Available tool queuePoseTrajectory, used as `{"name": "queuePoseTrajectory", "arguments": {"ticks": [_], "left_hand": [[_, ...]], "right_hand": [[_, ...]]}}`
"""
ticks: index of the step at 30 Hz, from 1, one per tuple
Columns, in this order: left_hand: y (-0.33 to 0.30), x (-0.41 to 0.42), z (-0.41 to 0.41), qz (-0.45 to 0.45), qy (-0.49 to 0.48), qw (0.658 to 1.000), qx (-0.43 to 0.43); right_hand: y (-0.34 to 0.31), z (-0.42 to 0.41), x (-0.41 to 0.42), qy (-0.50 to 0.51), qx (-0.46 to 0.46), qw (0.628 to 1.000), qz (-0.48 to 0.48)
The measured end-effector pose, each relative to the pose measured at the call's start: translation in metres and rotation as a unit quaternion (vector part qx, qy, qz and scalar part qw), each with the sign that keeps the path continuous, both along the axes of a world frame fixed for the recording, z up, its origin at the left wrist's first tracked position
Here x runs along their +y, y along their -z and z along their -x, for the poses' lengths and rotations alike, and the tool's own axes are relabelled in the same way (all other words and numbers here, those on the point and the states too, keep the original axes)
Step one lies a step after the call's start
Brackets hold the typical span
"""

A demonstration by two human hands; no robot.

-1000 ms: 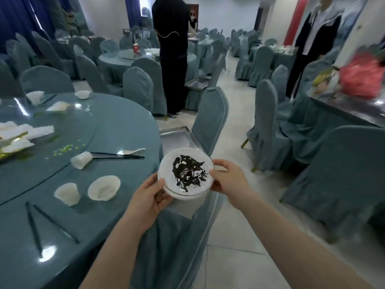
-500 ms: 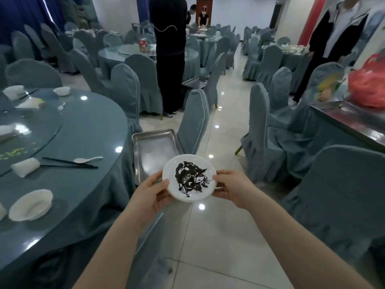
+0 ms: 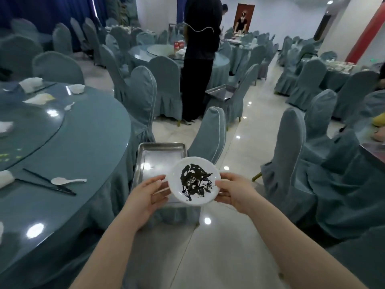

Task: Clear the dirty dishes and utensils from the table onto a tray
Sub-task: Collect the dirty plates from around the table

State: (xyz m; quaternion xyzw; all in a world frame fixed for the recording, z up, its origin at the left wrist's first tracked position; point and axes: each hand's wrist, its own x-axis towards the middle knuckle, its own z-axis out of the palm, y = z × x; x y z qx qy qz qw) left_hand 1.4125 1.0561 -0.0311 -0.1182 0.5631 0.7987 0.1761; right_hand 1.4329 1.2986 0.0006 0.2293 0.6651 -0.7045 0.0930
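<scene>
Tables dressed in blue-grey cloth filled a banquet hall, and the nearest round table [image 3: 68,155] curved along the left, ringed by covered chairs [image 3: 210,134]. Beside its edge sat a steel tray [image 3: 145,159], apparently on a chair seat. Above the tray's near right corner hung a white plate [image 3: 194,181] smeared with dark sauce. The left hand [image 3: 145,197] pinched the plate's left rim, thumb on top; the right hand [image 3: 235,191] gripped the right rim likewise. On the table lay black chopsticks [image 3: 45,183] touching a white spoon [image 3: 67,181].
</scene>
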Motion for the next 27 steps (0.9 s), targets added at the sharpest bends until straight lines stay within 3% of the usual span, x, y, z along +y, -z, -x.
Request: {"name": "queuePoseTrajectory", "arguments": {"ticks": [7, 15, 27], "left_hand": [[0.008, -0.024, 0.068, 0.035, -0.151, 0.988, -0.003], [0.01, -0.067, 0.098, 0.025, -0.341, 0.94, -0.017], [0.043, -0.183, 0.137, 0.027, -0.467, 0.883, -0.042]], "right_hand": [[0.026, 0.136, -0.003, -0.087, -0.009, 0.996, 0.033], [0.061, 0.274, -0.059, -0.203, -0.069, 0.975, 0.064], [0.117, 0.387, -0.214, -0.225, -0.131, 0.964, 0.063]]}}
